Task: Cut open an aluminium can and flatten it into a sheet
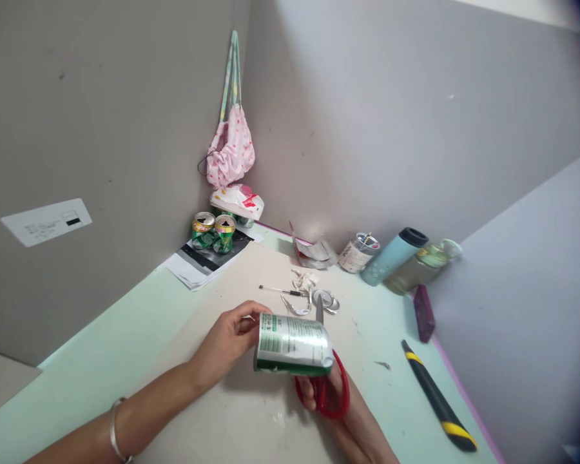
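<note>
Silver and green, the cut-open can point(294, 343) lies sideways just below the centre of the frame, lifted above the pale mat point(198, 341). The left hand point(232, 335) grasps its left end, fingers bent round the edge. The right hand point(354, 412), at lower centre-right, has its fingers closed in the red loops of the scissors point(341, 405); a blade shows above the can. Beyond them, near the middle, lie a pen point(283, 291) and metal scraps point(323, 299). Two dented cans point(223, 235) stand on papers point(193, 269) at upper centre-left, and a black-and-yellow tool point(437, 393) lies at lower right
</note>
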Demonstrator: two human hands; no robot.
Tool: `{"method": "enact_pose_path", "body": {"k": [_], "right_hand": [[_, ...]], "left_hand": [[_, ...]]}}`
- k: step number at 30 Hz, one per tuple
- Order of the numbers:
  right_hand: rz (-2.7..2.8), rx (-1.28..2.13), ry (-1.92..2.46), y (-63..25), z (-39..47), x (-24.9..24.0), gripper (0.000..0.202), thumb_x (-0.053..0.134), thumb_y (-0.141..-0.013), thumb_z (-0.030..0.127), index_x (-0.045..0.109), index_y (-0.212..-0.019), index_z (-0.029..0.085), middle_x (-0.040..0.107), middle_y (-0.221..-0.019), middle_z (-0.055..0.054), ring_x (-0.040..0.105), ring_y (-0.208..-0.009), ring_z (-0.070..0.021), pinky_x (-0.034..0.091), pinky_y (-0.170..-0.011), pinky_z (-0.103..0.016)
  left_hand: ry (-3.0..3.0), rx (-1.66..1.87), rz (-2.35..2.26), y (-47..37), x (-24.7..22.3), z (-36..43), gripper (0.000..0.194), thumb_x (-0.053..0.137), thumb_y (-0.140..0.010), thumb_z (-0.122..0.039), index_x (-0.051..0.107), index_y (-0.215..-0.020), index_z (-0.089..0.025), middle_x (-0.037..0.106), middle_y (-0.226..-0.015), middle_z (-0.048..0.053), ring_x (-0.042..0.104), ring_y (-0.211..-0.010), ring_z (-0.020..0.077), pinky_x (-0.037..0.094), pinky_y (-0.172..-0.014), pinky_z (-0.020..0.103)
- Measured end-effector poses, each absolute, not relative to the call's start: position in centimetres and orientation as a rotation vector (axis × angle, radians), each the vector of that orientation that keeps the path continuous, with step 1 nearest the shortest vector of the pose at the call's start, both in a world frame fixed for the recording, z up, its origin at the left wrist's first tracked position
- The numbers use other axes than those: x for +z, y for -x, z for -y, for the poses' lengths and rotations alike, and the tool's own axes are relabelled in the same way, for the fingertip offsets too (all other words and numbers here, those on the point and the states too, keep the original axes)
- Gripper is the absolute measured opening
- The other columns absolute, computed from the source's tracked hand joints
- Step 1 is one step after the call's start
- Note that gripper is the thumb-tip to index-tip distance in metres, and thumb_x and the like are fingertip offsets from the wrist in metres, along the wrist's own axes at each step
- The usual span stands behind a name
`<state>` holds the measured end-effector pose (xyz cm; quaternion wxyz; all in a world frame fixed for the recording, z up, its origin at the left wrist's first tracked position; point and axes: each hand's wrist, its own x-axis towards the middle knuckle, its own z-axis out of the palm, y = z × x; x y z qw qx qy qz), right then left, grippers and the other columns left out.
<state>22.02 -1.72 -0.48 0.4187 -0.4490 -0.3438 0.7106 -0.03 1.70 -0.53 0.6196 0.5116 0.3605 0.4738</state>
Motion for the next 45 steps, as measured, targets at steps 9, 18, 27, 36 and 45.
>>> {"method": "enact_pose_path", "body": {"k": [9, 18, 27, 36, 45], "right_hand": [[1.006, 1.638, 1.169, -22.1, 1.9, 0.9, 0.046, 0.082, -0.070, 0.056, 0.061, -0.075, 0.015, 0.055, -0.055, 0.002, 0.045, -0.052, -0.0105, 0.033, -0.051, -0.021], [1.138, 1.160, 1.390, -23.8, 1.8, 0.8, 0.042, 0.081, -0.069, 0.053, 0.063, -0.087, 0.019, 0.055, -0.064, 0.004, 0.044, -0.054, -0.0107, 0.037, -0.048, -0.020], [1.372, 0.898, 1.447, -23.7, 2.5, 0.5, 0.028, 0.073, -0.082, 0.046, 0.064, -0.086, 0.020, 0.060, -0.071, 0.001, 0.050, -0.062, -0.0146, 0.044, -0.058, -0.024], [1.292, 1.026, 1.367, -23.2, 3.0, 1.3, 0.036, 0.077, -0.078, 0.052, 0.065, -0.089, 0.020, 0.060, -0.074, -0.001, 0.052, -0.064, -0.0159, 0.044, -0.058, -0.026], [1.506, 1.345, 1.125, -24.1, 3.0, 0.2, 0.055, 0.058, -0.086, 0.071, 0.059, -0.111, 0.022, 0.060, -0.097, -0.007, 0.051, -0.077, -0.0183, 0.043, -0.070, -0.029]], "left_hand": [[-1.354, 1.096, -0.793, 0.0, -0.8, -1.7, 0.021, 0.064, -0.093, -0.040, 0.072, -0.099, -0.022, 0.058, -0.095, 0.002, 0.060, -0.087, 0.0168, 0.043, -0.075, 0.026], [-1.555, 1.061, -0.723, 0.5, -0.5, -1.5, 0.018, 0.059, -0.094, -0.024, 0.077, -0.091, -0.024, 0.062, -0.100, 0.005, 0.061, -0.099, 0.0199, 0.041, -0.094, 0.032], [-1.523, 0.806, -0.680, 0.9, 0.5, -1.3, 0.035, 0.058, -0.096, -0.042, 0.062, -0.128, -0.027, 0.058, -0.132, 0.007, 0.051, -0.127, 0.0253, 0.035, -0.109, 0.039], [-1.464, 0.552, -0.660, 0.1, 0.8, -0.7, 0.076, 0.088, -0.065, -0.037, 0.058, -0.134, -0.029, 0.063, -0.130, 0.005, 0.058, -0.120, 0.0304, 0.043, -0.103, 0.040], [-1.205, 0.915, -0.736, 0.9, -0.1, -1.7, 0.078, 0.067, -0.082, -0.066, 0.049, -0.145, -0.022, 0.062, -0.133, 0.011, 0.055, -0.122, 0.0314, 0.041, -0.102, 0.038]]}}
